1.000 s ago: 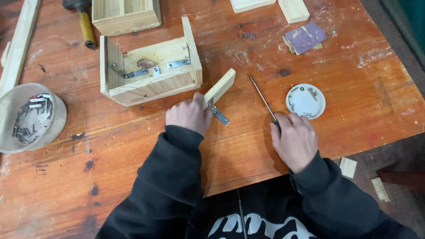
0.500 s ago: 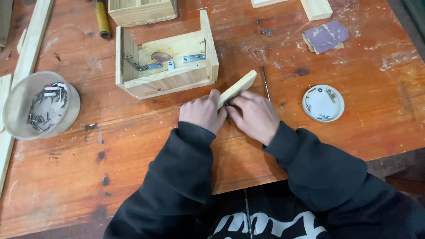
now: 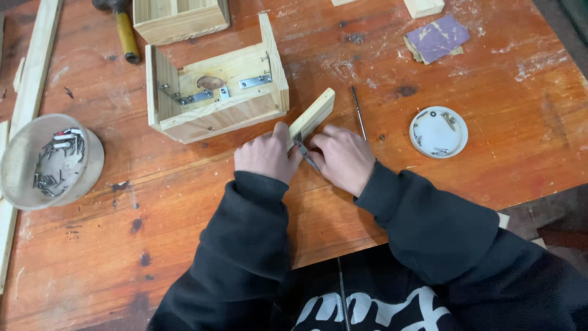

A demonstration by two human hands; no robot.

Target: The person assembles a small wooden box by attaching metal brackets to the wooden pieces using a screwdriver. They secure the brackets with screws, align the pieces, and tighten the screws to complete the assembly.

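The small wooden block [image 3: 313, 114] lies on the orange-brown table [image 3: 184, 196], slanting from near left to far right, just near-right of the open wooden box [image 3: 214, 98]. It looks light, stiff and dry, easy to pin flat by its long sides, though a piece this small would likely skid if pressed unevenly. A little metal hinge [image 3: 304, 150] sits at its near end, thin, hard and probably fiddly to pinch.

The left hand [image 3: 267, 156] is curled, thumb pressed on the block's near end. The right hand [image 3: 343, 156] is closed loosely, fingertips on the hinge.

A thin screwdriver [image 3: 358, 112] lies free on the table just right of the block. Farther right is a white lid [image 3: 438, 132] with small parts; far left, a bowl of screws [image 3: 49, 162].

A second ago the right hand lay apart by the screwdriver's handle; it now meets the left at the block, and the view has shifted slightly.
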